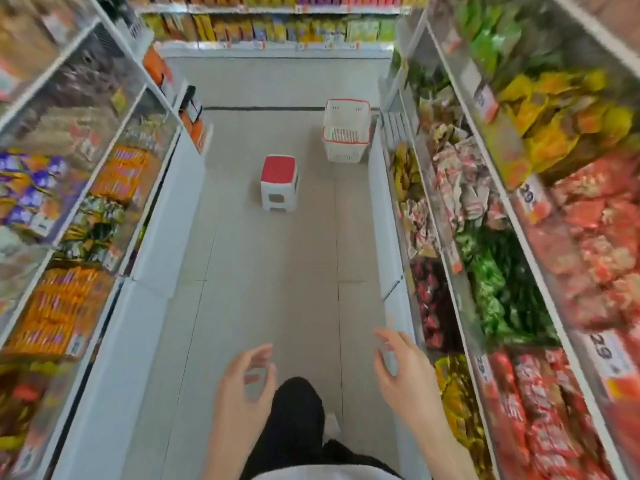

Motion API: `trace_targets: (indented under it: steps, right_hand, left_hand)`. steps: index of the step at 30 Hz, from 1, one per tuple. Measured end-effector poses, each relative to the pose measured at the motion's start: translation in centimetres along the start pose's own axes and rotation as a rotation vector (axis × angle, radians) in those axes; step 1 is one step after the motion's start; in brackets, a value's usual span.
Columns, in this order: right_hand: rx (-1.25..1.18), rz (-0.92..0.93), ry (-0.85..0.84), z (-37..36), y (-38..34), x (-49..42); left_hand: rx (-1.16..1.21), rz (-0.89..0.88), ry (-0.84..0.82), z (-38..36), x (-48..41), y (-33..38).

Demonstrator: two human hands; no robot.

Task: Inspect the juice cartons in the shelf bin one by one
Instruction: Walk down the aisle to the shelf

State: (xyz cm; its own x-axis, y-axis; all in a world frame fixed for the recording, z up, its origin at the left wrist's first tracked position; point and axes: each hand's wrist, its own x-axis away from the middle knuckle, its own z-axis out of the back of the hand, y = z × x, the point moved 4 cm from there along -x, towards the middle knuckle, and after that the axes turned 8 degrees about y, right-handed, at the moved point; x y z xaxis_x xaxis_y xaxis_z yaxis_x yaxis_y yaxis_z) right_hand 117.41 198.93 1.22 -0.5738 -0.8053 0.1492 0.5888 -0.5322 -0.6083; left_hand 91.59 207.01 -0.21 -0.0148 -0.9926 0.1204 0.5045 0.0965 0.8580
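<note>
Hanging over the aisle floor [270,271], left hand [242,386] and right hand [405,372] are empty, fingers loosely curled.

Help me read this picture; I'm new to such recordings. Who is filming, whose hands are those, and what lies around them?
No machine here: a person wears one wide-angle camera on the head, looking forward and down. The bare hands at the bottom are their own: left hand and right hand, both relaxed, holding nothing. The dark shape between them is a trouser leg. They are in a shop aisle, with shelves of snack packets on both sides. On the floor stand a red-topped white stool and, farther on by the right shelves, a white basket with a red rim. No juice cartons are recognisable in this blurred picture.
</note>
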Motion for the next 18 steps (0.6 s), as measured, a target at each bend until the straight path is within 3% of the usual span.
trace_targets:
  steps: [8, 18]
  right_hand:
    - [-0.026, 0.036, 0.023, -3.1, -7.3, -24.7]
    - [-0.044, -0.09, 0.049, -2.2, -13.9, -50.6]
  left_hand:
    - [0.033, 0.022, 0.002, -6.4, -23.8, 4.9]
    - [0.019, -0.089, -0.064, -14.6, -53.6, 15.5]
